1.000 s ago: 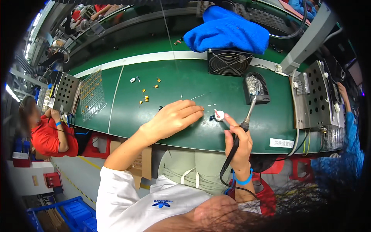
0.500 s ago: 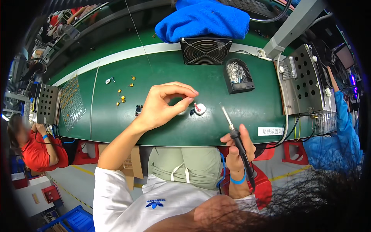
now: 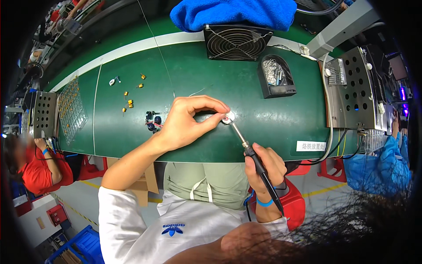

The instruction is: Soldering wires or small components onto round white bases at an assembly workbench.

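Observation:
My left hand (image 3: pixel 189 119) makes a pinch, thumb and index fingertips at the edge of a small round white part (image 3: pixel 231 116) with a bit of red on it. What sits between those fingertips is too small to make out. A thin wire strand (image 3: pixel 159 48) hangs from above and runs down to behind this hand. My right hand (image 3: pixel 268 167) is closed round the black handle of a soldering iron (image 3: pixel 259 169). The iron's metal tip reaches the white part, beside my left fingertips. Several dark round parts with red wires (image 3: pixel 152 121) lie left of my left wrist.
Several small gold-coloured parts (image 3: pixel 130 104) and another white part (image 3: pixel 112 82) lie on the green table at left, near a clear tray (image 3: pixel 72 110). A black bin of metal pieces (image 3: pixel 279 90), a fan (image 3: pixel 237 42) and a perforated metal box (image 3: pixel 351 88) stand beyond and right.
My right hand has brought the soldering iron up and left, so its tip now meets the white part. My left fingertips are now closer to that part. The view has shifted slightly.

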Motion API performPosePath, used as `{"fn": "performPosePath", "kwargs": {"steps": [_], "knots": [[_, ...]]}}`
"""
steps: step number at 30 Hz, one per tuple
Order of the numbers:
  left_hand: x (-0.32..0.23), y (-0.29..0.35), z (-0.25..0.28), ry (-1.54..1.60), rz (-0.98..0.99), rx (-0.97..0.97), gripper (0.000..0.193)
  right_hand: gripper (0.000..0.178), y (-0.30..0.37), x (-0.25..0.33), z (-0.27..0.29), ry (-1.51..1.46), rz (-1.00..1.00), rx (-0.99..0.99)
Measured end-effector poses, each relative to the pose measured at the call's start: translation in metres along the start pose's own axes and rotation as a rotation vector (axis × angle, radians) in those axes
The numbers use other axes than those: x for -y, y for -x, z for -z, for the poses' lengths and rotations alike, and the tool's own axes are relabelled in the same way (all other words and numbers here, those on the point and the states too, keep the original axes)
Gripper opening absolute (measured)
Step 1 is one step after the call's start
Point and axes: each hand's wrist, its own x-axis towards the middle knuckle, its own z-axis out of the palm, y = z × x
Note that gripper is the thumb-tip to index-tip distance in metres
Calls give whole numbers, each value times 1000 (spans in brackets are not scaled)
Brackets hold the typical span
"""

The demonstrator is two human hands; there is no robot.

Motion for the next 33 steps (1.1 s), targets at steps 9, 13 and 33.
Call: {"fn": "performPosePath", "kwargs": {"steps": [9, 13, 33], "knots": [[0, 0, 0, -43, -27, 19, 16, 32, -3, -1, -1, 5, 25, 24], [3, 0, 0, -44, -43, 6, 16, 32, -3, -1, -2, 16, 28, 29], [-2, -1, -2, -101, -88, -21, 24, 34, 1, -3, 2, -10, 5, 9]]}}
